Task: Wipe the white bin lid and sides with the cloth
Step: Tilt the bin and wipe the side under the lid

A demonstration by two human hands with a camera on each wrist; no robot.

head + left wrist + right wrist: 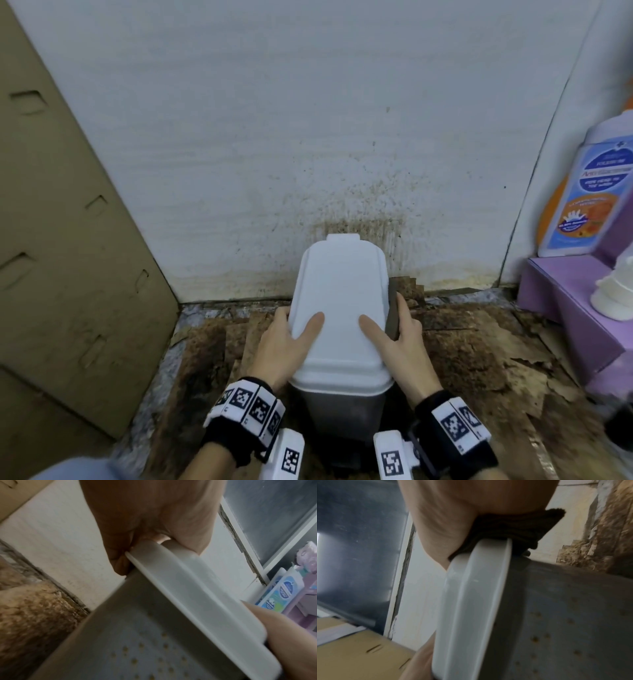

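The white bin lid (339,308) sits closed on the grey bin body (342,411), against the wall. My left hand (298,334) grips the lid's left edge, thumb on top and fingers curled round the rim (120,561). My right hand (394,342) pinches a dark cloth (393,315) against the lid's right edge, with the thumb lying on the lid top. In the right wrist view the cloth (513,527) is folded over the rim of the lid (471,608). The bin's side (128,642) has small brown spots.
A tall cardboard box (68,240) leans at the left. The white wall (308,120) behind the bin is speckled with brown stains. A purple box (565,308) and a labelled bottle (589,192) stand at the right. Torn, stained cardboard (479,359) covers the floor.
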